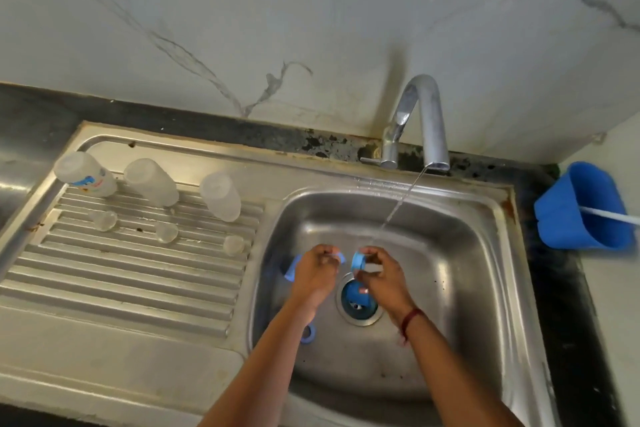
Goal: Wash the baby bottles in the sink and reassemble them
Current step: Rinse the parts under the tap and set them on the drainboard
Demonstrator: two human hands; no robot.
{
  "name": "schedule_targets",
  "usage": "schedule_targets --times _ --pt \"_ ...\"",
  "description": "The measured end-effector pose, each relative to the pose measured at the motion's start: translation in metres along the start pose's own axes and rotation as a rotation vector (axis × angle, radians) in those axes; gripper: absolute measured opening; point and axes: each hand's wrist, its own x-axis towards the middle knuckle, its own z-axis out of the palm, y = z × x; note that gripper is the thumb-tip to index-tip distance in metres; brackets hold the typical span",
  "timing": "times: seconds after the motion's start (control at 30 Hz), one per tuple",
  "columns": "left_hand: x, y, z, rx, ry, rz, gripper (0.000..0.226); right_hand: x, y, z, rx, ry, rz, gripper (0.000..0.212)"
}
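Bottles (151,182) stand upside down on the drainboard (121,274) left of the basin (450,288), with three clear teats (167,231) just in front of them. Inside the basin, the left hand (313,276) curls round a small blue part (342,256), and the right hand (381,276) pinches a blue ring (357,261) under the tap (422,114) stream. A loose ring (307,334) lies on the basin floor. Rinsing rings looks like the current step; next, the rinsed one needs setting aside to drain.

A pale wall (242,10) veined with grey rises behind. The dark surface (31,114) below it looks stained.
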Motion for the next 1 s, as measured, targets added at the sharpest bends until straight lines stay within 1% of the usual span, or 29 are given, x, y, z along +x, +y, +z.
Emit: schedule_targets --times 0.07,0.17,0.2,0.27,0.3,0.37,0.47,0.53,0.57,0.6,0.63,0.67,0.7,0.73,0.77,0.8,0.83,0.9,0.97,1.0 --pt "0.009 0.017 0.012 0.013 -0.058 0.074 0.034 0.011 -0.017 -0.02 0.182 -0.004 -0.013 0.041" --pt "0.022 0.038 0.028 0.026 -0.225 0.144 0.06 0.024 -0.041 -0.045 0.333 -0.04 0.003 0.041" --pt "0.024 0.044 0.031 0.013 -0.288 0.165 0.065 0.027 -0.046 -0.05 0.363 -0.065 0.015 0.037" --pt "0.03 0.053 0.038 0.01 -0.368 0.223 0.067 0.031 -0.056 -0.057 0.348 -0.13 0.039 0.021" --pt "0.033 0.055 0.04 0.004 -0.385 0.247 0.066 0.032 -0.058 -0.058 0.317 -0.158 0.057 0.019" --pt "0.034 0.058 0.043 0.007 -0.38 0.29 0.062 0.037 -0.061 -0.061 0.249 -0.164 0.099 0.032" --pt "0.033 0.061 0.046 0.009 -0.346 0.334 0.052 0.041 -0.065 -0.063 0.193 -0.106 0.134 0.038" --pt "0.033 0.059 0.047 -0.032 -0.339 0.324 0.045 0.041 -0.065 -0.064 0.125 -0.063 0.127 0.046" --pt "0.034 0.059 0.048 -0.053 -0.345 0.3 0.04 0.041 -0.064 -0.064 0.089 -0.023 0.105 0.047" --pt "0.034 0.058 0.048 -0.058 -0.358 0.272 0.034 0.041 -0.062 -0.065 0.065 0.018 0.07 0.043" --pt "0.035 0.058 0.049 -0.057 -0.366 0.243 0.027 0.041 -0.061 -0.067 0.058 0.036 0.024 0.034" --pt "0.035 0.059 0.051 -0.057 -0.367 0.219 0.024 0.041 -0.061 -0.068 0.079 0.013 -0.026 0.024" --pt "0.035 0.06 0.052 -0.075 -0.365 0.193 0.026 0.04 -0.061 -0.07 0.127 -0.054 -0.067 0.019" --pt "0.035 0.061 0.053 -0.102 -0.36 0.163 0.03 0.039 -0.06 -0.072 0.19 -0.142 -0.09 0.021" --pt "0.036 0.063 0.054 -0.135 -0.354 0.133 0.035 0.038 -0.059 -0.073 0.237 -0.215 -0.105 0.03" --pt "0.036 0.064 0.054 -0.15 -0.34 0.108 0.04 0.036 -0.059 -0.073 0.237 -0.249 -0.123 0.041" --pt "0.037 0.064 0.054 -0.147 -0.323 0.088 0.046 0.036 -0.059 -0.073 0.196 -0.247 -0.149 0.046" --pt "0.036 0.065 0.052 -0.108 -0.286 0.059 0.054 0.036 -0.059 -0.07 0.052 -0.162 -0.216 0.043" --pt "0.034 0.067 0.051 -0.085 -0.268 0.029 0.062 0.036 -0.06 -0.066 -0.034 -0.118 -0.238 0.032" --pt "0.033 0.068 0.05 -0.077 -0.276 0.012 0.068 0.035 -0.061 -0.064 -0.023 -0.123 -0.218 0.025"
